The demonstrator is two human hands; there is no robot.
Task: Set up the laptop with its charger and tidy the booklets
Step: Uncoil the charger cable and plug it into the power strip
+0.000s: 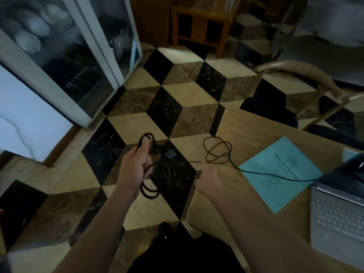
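Fingers of my left hand point(134, 164) are curled round a bundle of thick black cable point(152, 174), its loops hanging below my palm and one loop sticking up past my thumb, all held out over the floor. My right hand point(206, 182) sits at the near left corner of the table; its fingers curl downward, but whether they pinch anything I cannot tell, the frame being blurred there.

Underfoot is a floor point(137, 99) of black, brown and cream diamond tiles. A glass-fronted cabinet point(82, 62) with stacked dishes stands at the left, a wooden stool point(199, 22) further back, and a chair point(307, 75) with a curved back sits beyond the far edge of the table.

A light wooden table point(252, 131) fills the right side, its left edge running from my right hand away toward the chair. Between that edge and the cabinet the tiles lie open.

On the table, a thin black cord point(217, 152) lies in loose coils near the left edge, then runs rightward across a blue booklet point(279, 174) toward the grey laptop point(338, 217). It sits open at the right, keyboard showing, partly cut off by the frame. The booklet lies flat, turned diagonally to the table edge.
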